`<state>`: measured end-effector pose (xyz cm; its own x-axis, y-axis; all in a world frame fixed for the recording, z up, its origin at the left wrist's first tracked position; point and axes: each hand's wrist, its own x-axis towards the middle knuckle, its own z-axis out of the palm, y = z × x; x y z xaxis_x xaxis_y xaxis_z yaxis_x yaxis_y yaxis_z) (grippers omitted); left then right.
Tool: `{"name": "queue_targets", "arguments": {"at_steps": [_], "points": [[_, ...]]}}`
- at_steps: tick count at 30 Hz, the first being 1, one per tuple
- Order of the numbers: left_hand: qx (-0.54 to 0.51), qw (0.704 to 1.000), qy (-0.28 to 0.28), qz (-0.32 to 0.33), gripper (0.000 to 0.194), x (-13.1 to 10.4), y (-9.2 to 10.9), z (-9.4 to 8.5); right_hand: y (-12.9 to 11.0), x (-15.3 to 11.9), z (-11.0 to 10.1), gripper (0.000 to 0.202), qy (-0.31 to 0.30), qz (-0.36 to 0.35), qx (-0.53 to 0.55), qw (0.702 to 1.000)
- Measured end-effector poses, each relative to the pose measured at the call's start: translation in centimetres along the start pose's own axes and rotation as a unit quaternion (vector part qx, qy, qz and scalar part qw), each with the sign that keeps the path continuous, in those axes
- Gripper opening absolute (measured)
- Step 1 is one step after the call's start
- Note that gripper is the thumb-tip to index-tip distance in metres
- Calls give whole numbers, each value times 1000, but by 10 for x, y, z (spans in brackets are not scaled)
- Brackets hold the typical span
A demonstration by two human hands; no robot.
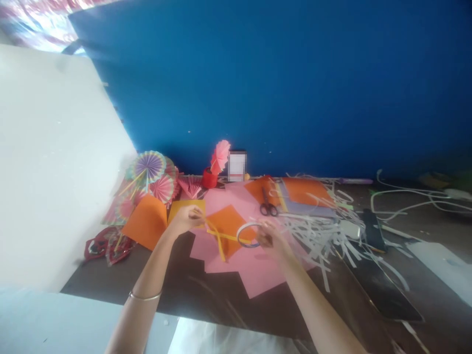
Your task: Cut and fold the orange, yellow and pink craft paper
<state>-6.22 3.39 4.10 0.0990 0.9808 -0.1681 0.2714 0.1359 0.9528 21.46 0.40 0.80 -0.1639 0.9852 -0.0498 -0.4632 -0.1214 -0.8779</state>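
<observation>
Yellow strip [221,247] pinched in left grip [187,219], wrist [173,231] angled inward.

Holds a narrow yellow strip [221,248] by one end in the left fingers [195,211]. Bends from there toward the near right, flat and thin, over an orange sheet [230,221]. Crosses a second yellow strip [232,237], laid left to right across the same sheet and reaching a pale ring [239,237]. Cannot be told as joined or loose at the crossing. Has the ring, slim-walled like a roll of tape, gripped by its right edge in the right fingers [262,235], with its opening facing the near side
</observation>
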Motion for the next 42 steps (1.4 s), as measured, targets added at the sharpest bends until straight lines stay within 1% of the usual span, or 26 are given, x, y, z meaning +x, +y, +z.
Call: {"name": "queue_targets", "arguments": {"at_steps": [2, 3, 4, 6, 7, 9, 10, 11, 12, 13, 14, 15, 16, 17, 18, 20, 22, 23, 25, 27, 28, 29, 31, 37, 40, 42], "points": [[-146, 989, 3, 1, 36, 5, 4, 16, -3, 2, -2, 31, 33, -28, 19, 999], [-232, 973, 6, 1, 38, 7, 5, 26, -5, 3, -4, 31, 45, -44, 28, 998], [-305, 952, 25, 1, 38, 10, 3, 37, -7, 4, -6, 32, 56, -62, 38, 996], [-382, 921, 78, -8, 35, 13, -2, 59, -12, 5, -9, 34, 79, -104, 47, 990], [-393, 915, 94, -3, 33, 13, -6, 70, -15, 5, -11, 33, 96, -124, 39, 987], [-362, 922, 133, -5, 29, 12, -14, 87, -22, 3, -13, 29, 149, -166, -14, 975], [-331, 933, 141, 0, 26, 10, -16, 93, -24, 1, -13, 26, 184, -191, -63, 962], [-284, 947, 147, 8, 25, 8, -19, 96, -27, -1, -12, 24, 222, -224, -122, 941], [-228, 961, 153, 20, 24, 5, -20, 98, -29, -4, -10, 22, 260, -263, -189, 910], [-166, 973, 157, 36, 23, 3, -21, 99, -30, -6, -8, 20, 290, -306, -256, 870], [-102, 980, 163, 57, 21, 0, -21, 98, -30, -8, -5, 19, 307, -348, -318, 827], [-45, 982, 165, 79, 18, -1, -21, 97, -29, -10, -1, 16, 310, -385, -368, 788], [-2, 981, 164, 100, 16, -3, -21, 97, -28, -11, 2, 14, 298, -418, -405, 756], [26, 980, 160, 118, 14, -4, -22, 97, -25, -12, 5, 11, 276, -445, -431, 735], [35, 980, 151, 128, 14, -4, -23, 97, -22, -13, 8, 9, 245, -465, -448, 723], [8, 983, 129, 127, 16, -5, -26, 100, -14, -14, 11, 9, 174, -487, -476, 711], [-50, 985, 117, 114, 20, -6, -27, 103, -8, -16, 12, 14, 112, -494, -511, 695], [-78, 985, 114, 107, 22, -7, -27, 104, -6, -17, 12, 17, 82, -495, -534, 681], [-115, 982, 115, 97, 26, -10, -24, 105, -4, -19, 12, 22, 30, -497, -584, 641], [-126, 982, 106, 94, 26, -13, -19, 104, -4, -21, 12, 24, -7, -497, -622, 606], [-125, 982, 102, 94, 26, -14, -17, 103, -5, -21, 13, 24, -18, -496, -633, 594], [-123, 983, 98, 95, 25, -15, -15, 103, -5, -21, 13, 23, -23, -495, -639, 588], [-123, 984, 90, 94, 27, -16, -14, 102, -4, -21, 13, 22, -24, -493, -644, 585], [-168, 981, 51, 87, 31, -17, -15, 101, 1, -17, 10, 21, -17, -468, -656, 592], [-177, 980, 33, 85, 32, -19, -14, 101, 2, -15, 8, 20, -3, -469, -664, 582], [-185, 979, 31, 83, 33, -19, -13, 101, 3, -14, 7, 19, 8, -480, -665, 572]]}}
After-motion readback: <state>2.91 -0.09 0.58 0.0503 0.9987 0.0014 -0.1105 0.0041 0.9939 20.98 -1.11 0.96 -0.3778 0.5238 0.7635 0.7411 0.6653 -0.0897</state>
